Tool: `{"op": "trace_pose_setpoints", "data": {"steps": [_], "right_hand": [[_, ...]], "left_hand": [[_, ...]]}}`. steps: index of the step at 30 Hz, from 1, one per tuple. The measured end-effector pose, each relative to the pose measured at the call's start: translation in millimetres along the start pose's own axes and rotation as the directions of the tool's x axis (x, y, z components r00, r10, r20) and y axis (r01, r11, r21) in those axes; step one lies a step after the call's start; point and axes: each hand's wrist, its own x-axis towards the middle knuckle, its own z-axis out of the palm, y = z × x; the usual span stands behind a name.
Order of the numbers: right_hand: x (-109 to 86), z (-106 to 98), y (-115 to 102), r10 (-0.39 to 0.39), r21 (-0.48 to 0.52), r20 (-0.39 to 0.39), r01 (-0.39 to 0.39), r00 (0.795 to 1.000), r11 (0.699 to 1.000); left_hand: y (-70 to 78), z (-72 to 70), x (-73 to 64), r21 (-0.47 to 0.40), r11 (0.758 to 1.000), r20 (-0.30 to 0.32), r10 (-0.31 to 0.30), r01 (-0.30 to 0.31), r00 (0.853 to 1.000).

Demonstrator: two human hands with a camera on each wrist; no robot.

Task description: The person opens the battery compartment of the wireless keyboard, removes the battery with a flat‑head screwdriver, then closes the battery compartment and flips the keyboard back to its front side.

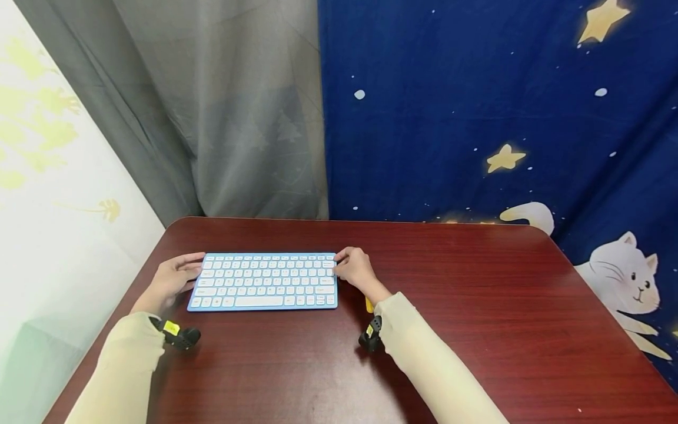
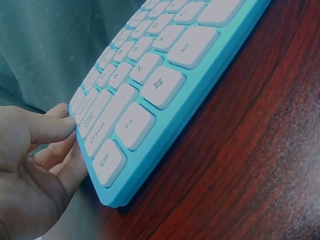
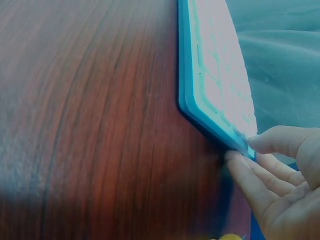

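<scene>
A blue keyboard (image 1: 267,281) with white keys lies face up across the left half of the table, its long sides running left to right. At its left short edge, my left hand (image 1: 168,279) holds it; in the left wrist view the thumb (image 2: 52,129) meets the rim, with the other fingers behind and below. My right hand (image 1: 356,270) pinches the far right corner. The right wrist view has that thumb (image 3: 280,140) over the top of the rim and a finger (image 3: 245,172) against its side.
The dark red wooden table (image 1: 477,318) reaches far to the right. Grey and blue curtains (image 1: 402,118) hang behind it, and a pale wall covering (image 1: 63,194) stands at left. Black wrist cameras (image 1: 185,337) sit under both forearms. A small yellow thing (image 1: 369,304) shows by the right wrist.
</scene>
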Motion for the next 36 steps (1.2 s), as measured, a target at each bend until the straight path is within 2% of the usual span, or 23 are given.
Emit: {"op": "trace_pose_setpoints", "data": {"steps": [8, 16, 20, 26, 31, 36], "right_hand": [[1.3, -1.9, -0.1, 0.029, 0.034, 0.026, -0.029, 0.999, 0.999], [2.0, -7.2, -0.2, 0.053, 0.050, 0.040, -0.055, 0.998, 0.997], [2.7, -9.7, -0.8, 0.064, 0.065, 0.034, -0.066, 0.997, 0.996], [1.9, -14.4, -4.0, 0.070, 0.082, 0.020, -0.072, 0.997, 0.994], [1.4, -18.2, -7.3, 0.074, 0.068, 0.004, -0.074, 0.997, 0.995], [1.8, -21.2, -11.8, 0.073, 0.064, -0.002, -0.073, 0.997, 0.995]], "left_hand": [[-1.1, -4.5, 0.5, -0.020, 1.000, 0.014, 0.011, -0.011, 1.000], [6.9, -9.1, -2.0, -0.029, 0.999, 0.013, 0.031, -0.031, 0.999], [12.6, -9.7, -3.7, -0.086, 0.996, 0.007, 0.027, -0.026, 1.000], [24.4, -11.9, -7.3, -0.195, 0.981, 0.058, 0.016, -0.004, 0.998], [30.6, -13.5, -12.4, -0.179, 0.984, 0.075, 0.011, 0.003, 0.997], [31.7, -15.3, -15.3, -0.202, 0.979, 0.099, 0.015, 0.005, 0.995]]}}
